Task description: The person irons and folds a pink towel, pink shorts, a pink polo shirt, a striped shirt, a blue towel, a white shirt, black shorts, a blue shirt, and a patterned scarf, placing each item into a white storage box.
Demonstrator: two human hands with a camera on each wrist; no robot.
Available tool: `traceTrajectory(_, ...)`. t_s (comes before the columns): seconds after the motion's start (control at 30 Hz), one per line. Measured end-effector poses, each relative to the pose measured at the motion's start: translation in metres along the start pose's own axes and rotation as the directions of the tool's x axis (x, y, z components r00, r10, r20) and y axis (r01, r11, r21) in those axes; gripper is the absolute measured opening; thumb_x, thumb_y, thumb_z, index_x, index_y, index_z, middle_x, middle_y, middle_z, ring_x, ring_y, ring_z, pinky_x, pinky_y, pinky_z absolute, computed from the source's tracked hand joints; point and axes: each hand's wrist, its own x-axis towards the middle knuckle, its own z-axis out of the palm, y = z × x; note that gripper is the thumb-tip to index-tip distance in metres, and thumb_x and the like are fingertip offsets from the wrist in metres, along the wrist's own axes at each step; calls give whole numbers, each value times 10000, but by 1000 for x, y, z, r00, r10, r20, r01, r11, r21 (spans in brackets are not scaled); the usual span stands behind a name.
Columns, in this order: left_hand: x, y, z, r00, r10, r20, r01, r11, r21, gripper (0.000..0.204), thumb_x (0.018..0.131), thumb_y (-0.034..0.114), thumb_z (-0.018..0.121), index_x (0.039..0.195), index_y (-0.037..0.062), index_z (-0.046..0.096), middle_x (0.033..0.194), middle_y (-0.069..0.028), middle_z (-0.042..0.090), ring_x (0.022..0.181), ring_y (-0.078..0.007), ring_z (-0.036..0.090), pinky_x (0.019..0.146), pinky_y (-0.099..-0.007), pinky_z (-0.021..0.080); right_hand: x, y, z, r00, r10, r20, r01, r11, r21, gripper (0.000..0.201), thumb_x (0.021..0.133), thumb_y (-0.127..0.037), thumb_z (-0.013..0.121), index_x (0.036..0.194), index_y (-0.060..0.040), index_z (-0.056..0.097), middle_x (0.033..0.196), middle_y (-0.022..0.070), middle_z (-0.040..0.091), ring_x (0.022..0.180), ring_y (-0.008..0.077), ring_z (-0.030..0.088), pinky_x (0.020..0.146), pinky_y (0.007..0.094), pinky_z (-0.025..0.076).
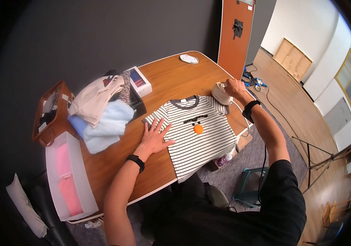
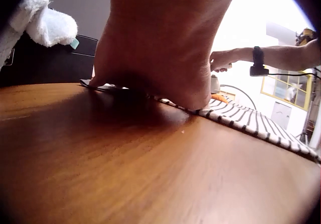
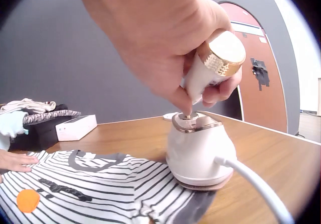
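Note:
A striped T-shirt (image 1: pixel 202 149) with a grey collar and an orange dot lies spread on the wooden table, its hem reaching past the front edge. My left hand (image 1: pixel 153 141) rests on the shirt's left sleeve and side, fingers spread. At the other sleeve, my right hand (image 1: pixel 235 88) grips the handle of a white steam iron (image 3: pixel 198 153) with gold trim. The iron's soleplate sits on the grey-cuffed sleeve in the right wrist view. From its side runs a white cord (image 3: pixel 258 184).
Folded clothes (image 1: pixel 101 102) are piled left of the shirt, near a white box (image 1: pixel 140 82) and a brown basket (image 1: pixel 40 119). A white bin (image 1: pixel 56 197) holds pink cloth. At the table's back lies a white oval plate (image 1: pixel 189 58). A green stool (image 1: pixel 245 184) stands below right.

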Motion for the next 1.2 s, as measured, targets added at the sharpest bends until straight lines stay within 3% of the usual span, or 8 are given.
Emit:
traceTrajectory(0.17,10,-9,-2,999,26,20,-26,1000,-13,972,893,866,425,1664,305,239,1747,-137,89,1607,-369,29,1263,-651,29,-6,25,-13,996,78,-40,-78,997,11,282,877,-255,668,1026,-42,774,957,229,757,900,392,754,749,484,606)
traceTrajectory(0.33,24,-17,-9,997,72,35,-73,997,3,991,871,885,439,1656,304,268,1746,-120,109,1608,-353,50,1274,-630,37,-52,6,-34,991,-30,-131,45,992,117,238,877,-280,667,994,-90,751,879,215,742,820,415,732,704,508,577)
traceTrajectory(0.43,31,-19,-13,994,103,25,-104,994,22,985,871,880,447,1652,302,282,1741,-119,137,1604,-358,85,1276,-626,60,-76,-6,-40,995,-97,27,92,986,138,294,898,-304,668,1103,-106,742,913,212,755,863,392,746,738,490,587)
traceTrajectory(0.57,29,-24,-13,994,104,-24,-104,994,20,950,885,840,488,1648,308,293,1731,-134,174,1597,-365,127,1275,-622,90,-81,9,-20,999,-35,-39,40,988,149,288,910,-305,658,1098,-100,734,913,217,754,843,403,746,737,503,589)
traceTrajectory(0.83,-39,44,-21,993,115,-9,-102,912,398,761,1023,548,520,1600,74,375,1676,-208,285,1570,-398,197,1264,-613,105,-72,7,-54,985,-92,-143,95,995,12,216,869,-238,706,916,-33,753,889,241,744,856,393,749,715,487,591)
traceTrajectory(0.93,-61,75,-8,963,269,-21,-265,958,112,763,1015,563,530,1587,74,403,1676,-210,283,1577,-388,184,1265,-608,113,-79,-24,-97,972,-203,-119,213,974,71,239,863,-240,718,1013,-56,736,857,202,740,799,385,738,695,487,580)
traceTrajectory(1.03,-70,93,13,919,392,-36,-390,919,54,851,999,648,499,1599,59,366,1689,-213,245,1579,-398,172,1267,-598,128,-77,-65,-113,962,-273,-13,273,957,96,296,883,-280,712,1113,-95,743,869,188,748,833,361,745,713,479,577)
traceTrajectory(1.2,-81,114,21,925,379,2,-379,925,-7,1107,873,689,658,1660,76,177,1721,-241,65,1601,-415,12,1281,-590,59,-64,-93,-61,945,-318,68,302,936,179,299,898,-314,701,1124,-122,741,913,193,756,869,375,743,752,491,577)
